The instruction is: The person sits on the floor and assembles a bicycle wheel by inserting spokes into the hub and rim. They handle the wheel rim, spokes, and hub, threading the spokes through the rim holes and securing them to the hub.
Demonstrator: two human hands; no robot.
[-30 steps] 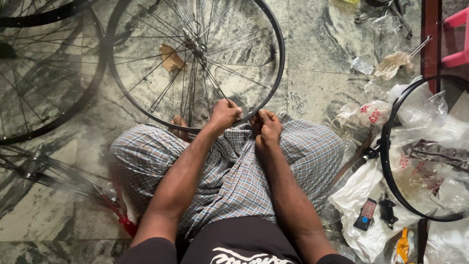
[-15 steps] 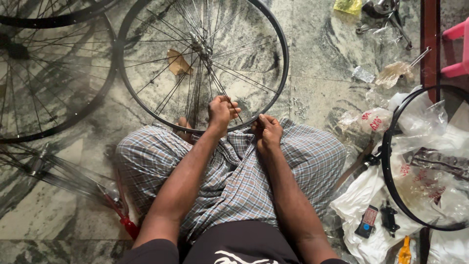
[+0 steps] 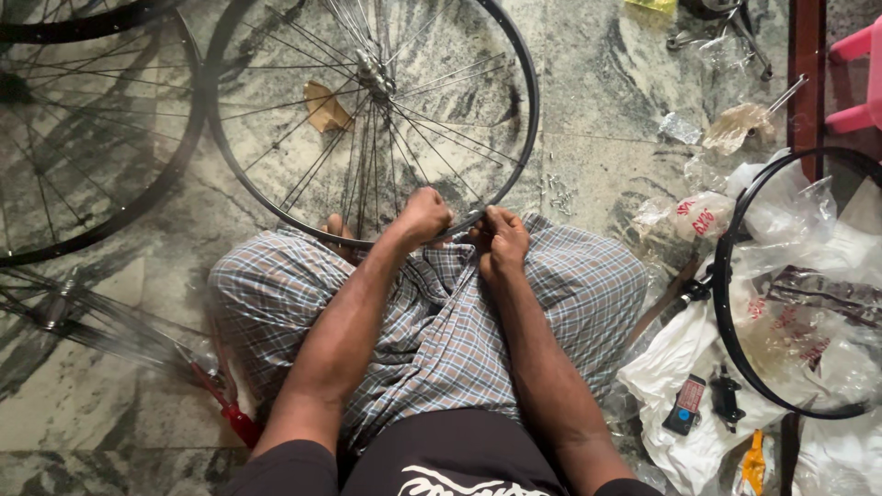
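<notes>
1. The left hand [image 3: 424, 216] is clenched on the near rim of the wheel [image 3: 528, 119], fingers wrapped over the rim where the spokes [image 3: 367, 174] meet it.
2. The right hand [image 3: 501, 241] is closed on the same rim just to the right, thumb on top; what it pinches there is too small to tell.
3. The wheel stands tilted on the stone floor [image 3: 606, 110], its near edge resting against the checked cloth [image 3: 441, 331] over the person's lap, hub toward the far side.
4. A second wheel [image 3: 138, 197] lies at far left, partly overlapped.
5. A bare rim [image 3: 721, 303] lies at right on plastic bags [image 3: 680, 358].
6. A red-handled tool [image 3: 230, 413] lies near left.
</notes>
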